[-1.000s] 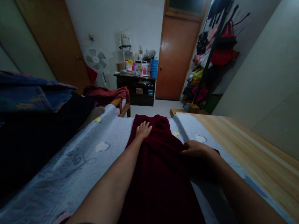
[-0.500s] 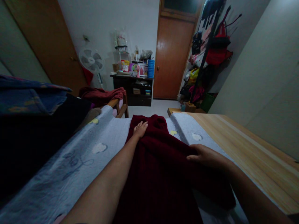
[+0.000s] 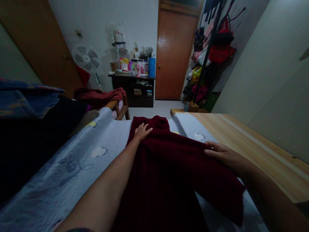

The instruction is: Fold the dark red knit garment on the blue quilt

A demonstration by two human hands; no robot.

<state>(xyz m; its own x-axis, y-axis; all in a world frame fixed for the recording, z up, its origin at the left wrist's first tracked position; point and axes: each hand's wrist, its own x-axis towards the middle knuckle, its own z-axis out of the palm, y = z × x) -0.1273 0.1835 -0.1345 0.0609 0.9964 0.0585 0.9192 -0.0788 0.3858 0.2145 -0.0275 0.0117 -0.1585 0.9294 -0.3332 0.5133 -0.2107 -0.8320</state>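
A dark red knitted sweater [image 3: 154, 180] lies spread on a grey-blue patterned blanket [image 3: 101, 167], its collar at the far end. My left hand [image 3: 142, 132] rests flat on the sweater just below the collar, fingers spread. The sleeve [image 3: 193, 161] reaches out to the right and its cuff hangs toward me. My right hand [image 3: 220, 153] has the upper edge of this sleeve between thumb and fingers. Part of that grip is hidden by the hand itself.
Dark and blue clothes [image 3: 31, 100] are piled at the left. A reddish cloth [image 3: 101, 96] lies over a wooden frame. Bare wooden board [image 3: 253, 141] runs along the right. Beyond are a fan [image 3: 87, 59], a black cabinet [image 3: 132, 93] and a door [image 3: 173, 58].
My right hand has moved right and slightly up, drawing the sleeve outward so it lies straighter and wider. My left hand stays on the sweater below the collar. The camera view has shifted slightly.
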